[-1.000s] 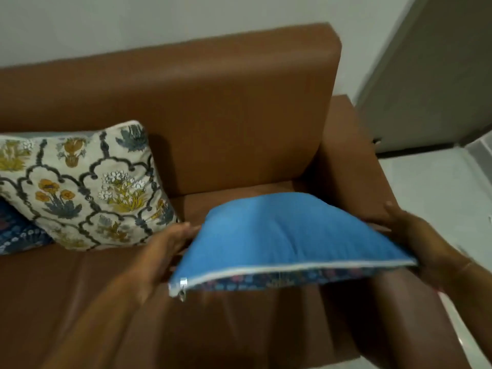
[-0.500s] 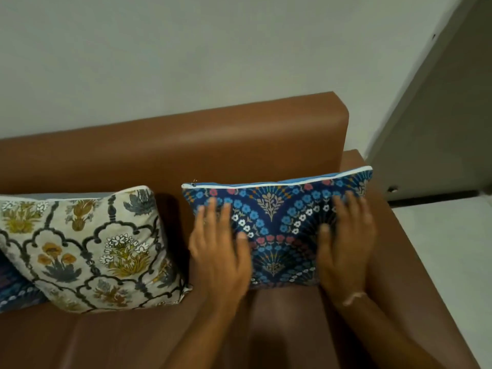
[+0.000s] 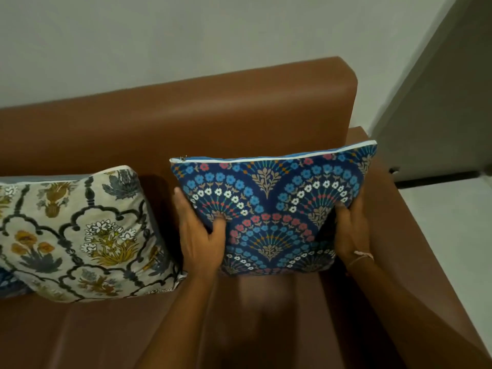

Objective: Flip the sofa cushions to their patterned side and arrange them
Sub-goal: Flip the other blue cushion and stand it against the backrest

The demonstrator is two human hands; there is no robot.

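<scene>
A dark blue cushion [image 3: 271,203] with a fan-and-flower pattern stands upright against the brown sofa's backrest [image 3: 186,115], pattern facing me, white zip edge on top. My left hand [image 3: 199,235] grips its left side, thumb pressed into the front. My right hand [image 3: 351,227] grips its right side next to the armrest. To the left, a cream cushion [image 3: 77,235] with yellow flowers and dark arches leans on the backrest, pattern outward.
The sofa's right armrest [image 3: 415,235] runs beside the blue cushion. A sliver of another blue patterned cushion [image 3: 8,283] shows at the far left edge. Pale floor [image 3: 452,222] and a grey door lie to the right. Brown seat lies in front.
The cushion went from lying flat with its plain blue side up to standing with the pattern facing out. My hands moved from pressing flat on its front to gripping its two sides.
</scene>
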